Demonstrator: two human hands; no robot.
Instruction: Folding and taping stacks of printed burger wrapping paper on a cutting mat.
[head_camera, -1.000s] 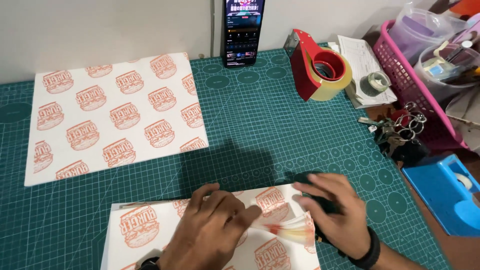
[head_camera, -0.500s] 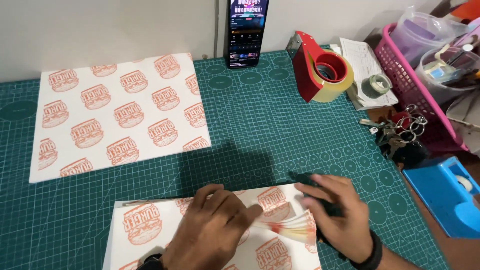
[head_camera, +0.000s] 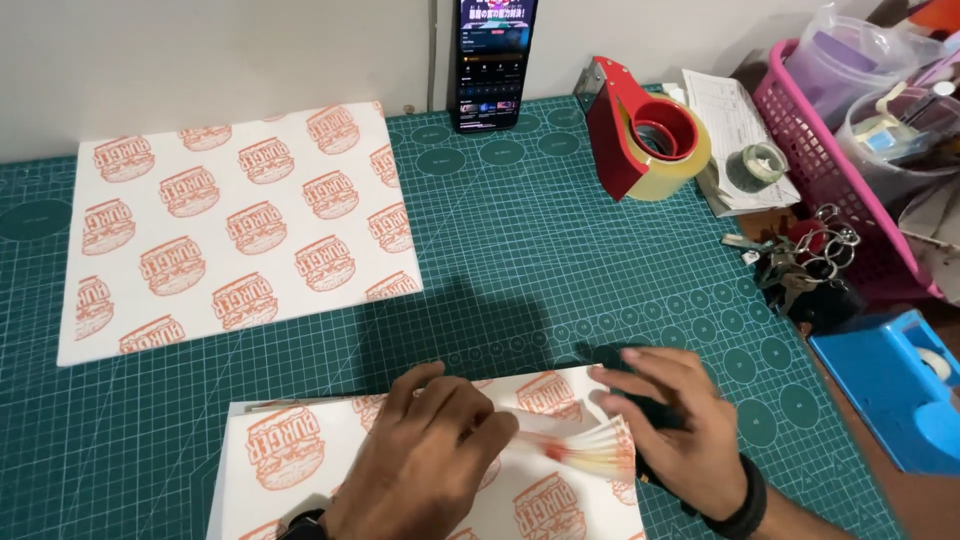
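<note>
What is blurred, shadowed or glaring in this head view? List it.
Head view: motion blur smears the pale strip between the left hand and right hand; a soft dark shadow lies on the green cutting mat just beyond them; the phone screen glows; the printed sheet is sharp.

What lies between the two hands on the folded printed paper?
In the head view, a blurred pale stick lies between left hand and right hand, on the folded printed paper.

The left hand (head_camera: 425, 460) lies palm down, fingers spread and pointing up-right. The right hand (head_camera: 680, 430) rests flat beside it, fingers extended leftward, wrist banded.
</note>
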